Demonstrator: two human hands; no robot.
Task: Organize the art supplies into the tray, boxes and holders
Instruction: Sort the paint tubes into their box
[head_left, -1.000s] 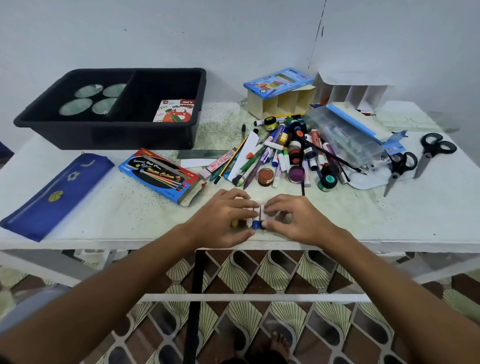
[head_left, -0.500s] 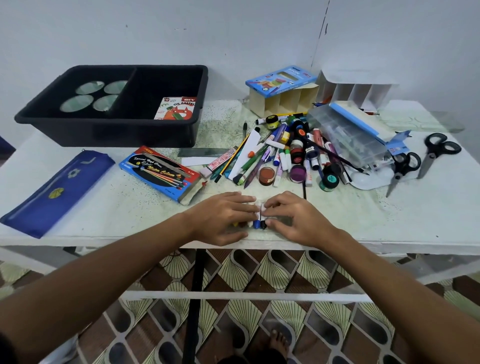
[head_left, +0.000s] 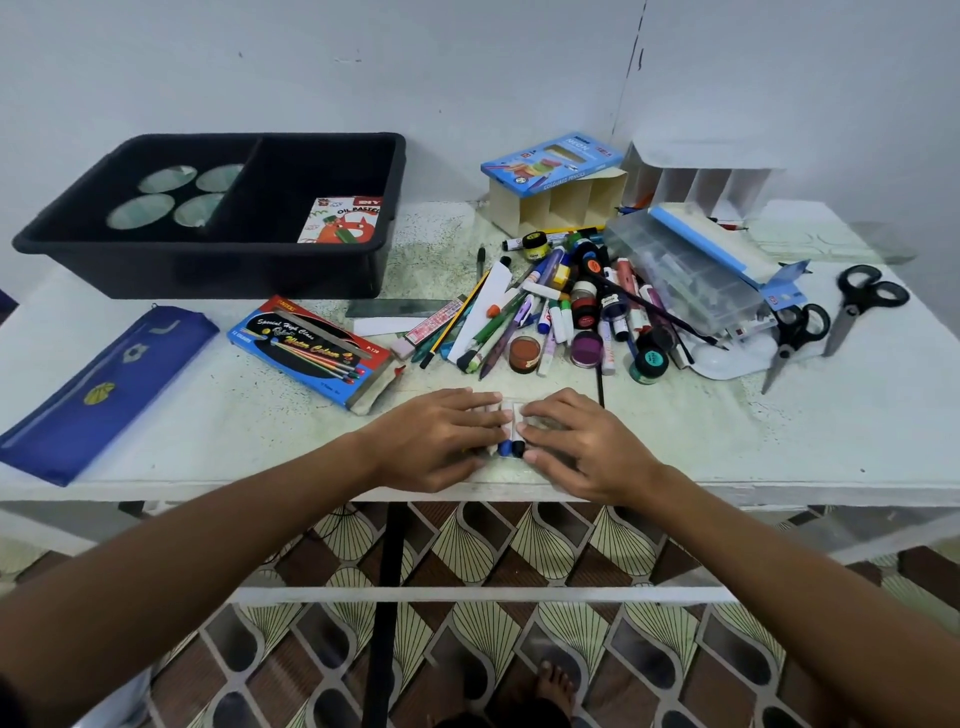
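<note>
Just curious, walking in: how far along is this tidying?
Barely started. Done: only an oil pastel box sits in the black tray. In hand: both hands, left and right, rest on small paint tubes. Left: the pile, scissors, watercolour box.

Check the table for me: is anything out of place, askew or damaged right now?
Yes. A loose heap of markers, pens and paint pots sprawls mid-table, unsorted. The watercolour box lies askew with its right end flap open and worn. The blue coloured-pencil box sits tilted on top of the cream divider holder. Nothing looks spilled.
</note>
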